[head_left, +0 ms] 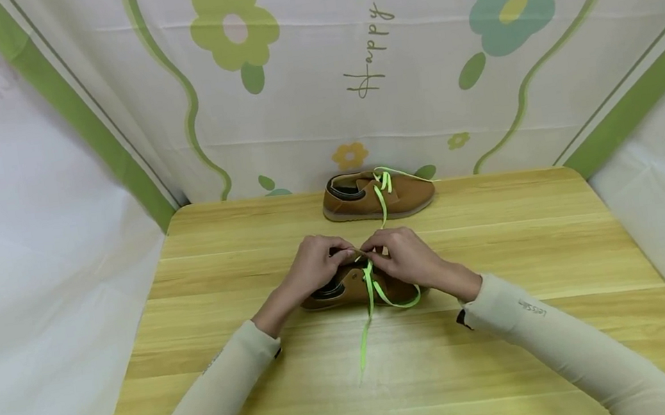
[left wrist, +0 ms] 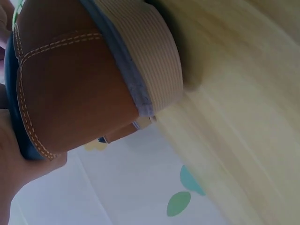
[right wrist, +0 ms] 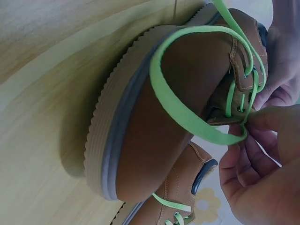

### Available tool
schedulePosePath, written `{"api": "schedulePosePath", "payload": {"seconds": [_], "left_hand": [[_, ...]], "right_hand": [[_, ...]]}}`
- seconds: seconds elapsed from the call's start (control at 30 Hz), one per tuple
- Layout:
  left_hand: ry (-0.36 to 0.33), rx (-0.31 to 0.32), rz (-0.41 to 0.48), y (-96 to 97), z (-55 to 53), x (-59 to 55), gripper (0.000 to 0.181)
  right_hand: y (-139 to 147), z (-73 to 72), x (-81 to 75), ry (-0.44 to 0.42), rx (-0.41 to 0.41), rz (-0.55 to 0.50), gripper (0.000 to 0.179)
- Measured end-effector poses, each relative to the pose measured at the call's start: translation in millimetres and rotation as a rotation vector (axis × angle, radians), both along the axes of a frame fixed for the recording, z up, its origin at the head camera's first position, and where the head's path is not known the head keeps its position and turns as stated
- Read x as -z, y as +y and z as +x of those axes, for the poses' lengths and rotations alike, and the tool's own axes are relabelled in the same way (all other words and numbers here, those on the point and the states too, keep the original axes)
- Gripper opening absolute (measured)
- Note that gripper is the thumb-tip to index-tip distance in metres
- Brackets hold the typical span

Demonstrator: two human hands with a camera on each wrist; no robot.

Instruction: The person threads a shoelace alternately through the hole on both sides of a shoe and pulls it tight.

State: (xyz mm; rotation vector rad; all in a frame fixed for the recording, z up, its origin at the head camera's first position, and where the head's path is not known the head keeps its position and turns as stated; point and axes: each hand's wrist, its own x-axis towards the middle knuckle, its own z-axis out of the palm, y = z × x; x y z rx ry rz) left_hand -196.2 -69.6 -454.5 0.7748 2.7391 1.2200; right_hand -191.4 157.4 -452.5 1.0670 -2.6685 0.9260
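Note:
A brown leather shoe (head_left: 349,289) with a bright green shoelace (head_left: 366,343) stands on the table, toe to the right. My left hand (head_left: 317,262) reaches over its opening and pinches the raised far eyelet flap. Opposite it, my right hand (head_left: 408,253) has thumb and fingers at the same flap, pinching the lace by an eyelet; the right wrist view shows these fingertips (right wrist: 246,129) right at the flap's edge. One lace end trails over the near side onto the table, and a loop (right wrist: 168,93) curves round the toe. In the left wrist view the shoe's heel (left wrist: 70,84) hides most left fingers.
A second brown shoe (head_left: 413,197), laced in green, stands at the table's back edge, toe to the right. Behind the wooden table (head_left: 515,351) hangs a white flowered curtain (head_left: 320,111). White sheets (head_left: 51,272) with green-edged borders close off both sides.

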Motion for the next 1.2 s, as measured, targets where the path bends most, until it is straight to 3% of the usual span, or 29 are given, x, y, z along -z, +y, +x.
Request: {"api": "schedulePosePath", "payload": {"seconds": [0.17,0.33,0.53,0.7,0.93,1.2], "left_hand": [[-0.085,-0.034,0.009,1.2,-3.7,-0.5,0.012],[-0.174,-0.058,0.023,2.4,-8.3,-2.8,0.013],[-0.259,-0.048,0.044,1.6,-12.0,-5.3,0.014],[-0.296,-0.043,0.055,1.1,-12.0,-6.0,0.014],[-0.283,-0.053,0.046,3.0,-12.5,-4.9,0.014],[-0.171,-0.062,-0.004,3.3,-8.3,-3.1,0.012]], "right_hand": [[-0.8,-0.4,3.0,0.006,0.022,-0.041,0.01],[-1.0,-2.7,4.5,0.046,-0.006,-0.059,0.011],[-3.7,-5.6,-0.1,0.083,-0.046,0.006,0.01],[-8.5,-5.9,1.1,0.119,-0.035,0.056,0.011],[-13.4,-1.9,2.1,0.138,0.029,0.101,0.011],[-11.1,6.7,1.4,0.119,0.092,0.111,0.004]]}}
